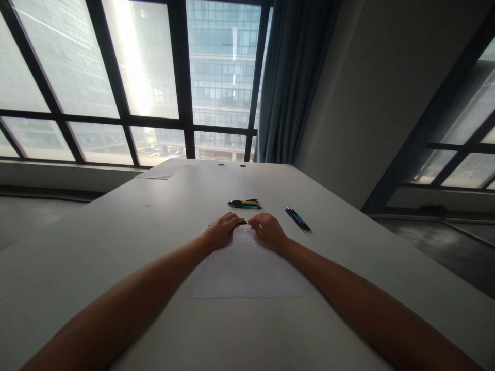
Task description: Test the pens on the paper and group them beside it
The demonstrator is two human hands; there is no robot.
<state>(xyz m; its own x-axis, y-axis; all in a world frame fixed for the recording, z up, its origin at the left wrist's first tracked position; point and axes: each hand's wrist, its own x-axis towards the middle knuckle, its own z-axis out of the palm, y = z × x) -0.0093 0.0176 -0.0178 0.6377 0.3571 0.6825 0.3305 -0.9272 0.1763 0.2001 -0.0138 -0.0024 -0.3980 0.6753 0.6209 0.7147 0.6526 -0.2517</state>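
Both of my hands meet over the far part of a white sheet of paper (247, 278) that has faint marks on it. A dark pen (242, 223) runs between them, lying roughly level. My left hand (222, 230) is closed around the pen's body. The fingers of my right hand (267, 230) pinch its right end. Just beyond my hands lies a group of several pens (245, 204), with black, yellow and green parts. To the right of my right hand, a few dark pens (298, 220) lie side by side at a slant.
All this rests on a long white table (154, 268). Other white sheets (168, 168) lie at its far left, and two dark round spots (243, 166) mark the far end. Beyond stand large windows (220, 67) and a blue-grey curtain (294, 77).
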